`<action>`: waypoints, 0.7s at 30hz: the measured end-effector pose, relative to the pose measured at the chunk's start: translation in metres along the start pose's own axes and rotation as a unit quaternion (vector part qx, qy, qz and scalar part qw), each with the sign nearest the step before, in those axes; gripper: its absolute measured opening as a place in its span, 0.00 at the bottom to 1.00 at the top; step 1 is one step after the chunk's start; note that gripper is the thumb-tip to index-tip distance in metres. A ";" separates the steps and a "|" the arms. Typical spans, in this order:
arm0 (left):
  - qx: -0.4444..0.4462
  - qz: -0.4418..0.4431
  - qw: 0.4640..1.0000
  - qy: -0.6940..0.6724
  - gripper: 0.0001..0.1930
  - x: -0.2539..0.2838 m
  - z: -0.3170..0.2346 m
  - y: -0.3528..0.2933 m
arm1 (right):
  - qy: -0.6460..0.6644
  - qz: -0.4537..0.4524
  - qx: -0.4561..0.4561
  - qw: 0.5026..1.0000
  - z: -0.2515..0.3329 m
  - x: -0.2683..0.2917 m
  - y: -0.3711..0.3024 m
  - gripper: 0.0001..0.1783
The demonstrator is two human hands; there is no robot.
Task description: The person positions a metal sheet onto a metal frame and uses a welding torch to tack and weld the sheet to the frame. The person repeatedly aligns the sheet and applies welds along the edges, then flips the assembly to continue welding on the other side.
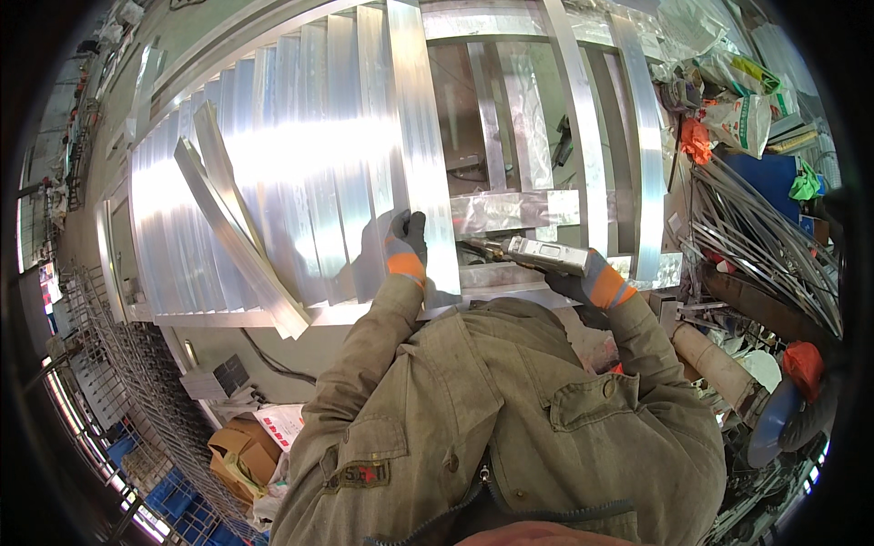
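Note:
My right hand [592, 280], in a dark and orange glove, is wrapped round a silver-bodied power drill [551, 255]. The drill's narrow front end points left, over the lower part of an aluminium frame. At the edge of a wide upright aluminium profile [421, 136] is my left hand [407, 247], gloved alike. Its fingers are curled together, and whatever they may hold is too small to make out. Left of that profile, ribbed aluminium strips [314, 218] lie side by side under strong glare. Several crossbars, one a short flat bar [514, 210], show to the right.
Two loose metal strips [232, 232] lie slanted across the ribbed panel. Thin metal rods [765, 237] are bundled at the right, below bags [737, 123]. Wire racks [114, 364] and a cardboard box [244, 455] stand lower left. A cable [273, 359] runs below the frame's near edge.

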State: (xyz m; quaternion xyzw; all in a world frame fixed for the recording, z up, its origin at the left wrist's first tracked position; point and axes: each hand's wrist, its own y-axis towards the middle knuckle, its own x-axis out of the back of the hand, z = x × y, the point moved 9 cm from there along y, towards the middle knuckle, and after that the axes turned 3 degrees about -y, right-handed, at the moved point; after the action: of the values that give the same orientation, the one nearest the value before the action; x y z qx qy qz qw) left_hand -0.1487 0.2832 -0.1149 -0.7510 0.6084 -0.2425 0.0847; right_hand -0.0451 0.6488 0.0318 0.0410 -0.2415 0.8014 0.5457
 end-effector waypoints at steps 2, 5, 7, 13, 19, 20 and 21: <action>0.001 0.003 1.000 0.005 0.23 -0.002 -0.002 0.000 | 0.011 -0.001 0.016 1.000 0.001 -0.001 0.001 0.21; 0.001 0.008 1.000 0.022 0.24 -0.003 -0.013 -0.001 | 0.016 0.010 0.015 1.000 0.001 -0.003 0.002 0.22; 0.021 0.006 0.999 0.029 0.24 -0.004 -0.016 -0.002 | -0.018 -0.004 0.032 0.999 0.006 0.000 0.003 0.22; -0.046 0.055 0.995 0.067 0.22 -0.006 -0.028 0.007 | 0.017 0.005 -0.045 0.999 -0.002 0.004 -0.002 0.20; 0.102 0.152 0.977 0.109 0.30 -0.009 -0.007 0.032 | -0.050 -0.020 -0.043 0.998 0.000 0.007 -0.003 0.23; 0.111 0.160 0.974 0.118 0.31 -0.010 -0.006 0.033 | -0.041 -0.009 -0.050 0.998 -0.002 0.005 -0.003 0.24; 0.081 0.161 0.973 0.146 0.32 -0.008 -0.012 0.037 | -0.040 -0.001 -0.063 0.997 -0.004 0.005 -0.003 0.24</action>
State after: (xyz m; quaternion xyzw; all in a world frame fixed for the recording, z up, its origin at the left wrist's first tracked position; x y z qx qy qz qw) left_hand -0.1878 0.2838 -0.1228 -0.5903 0.7052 -0.3815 0.0934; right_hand -0.0433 0.6559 0.0309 0.0391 -0.3128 0.7816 0.5383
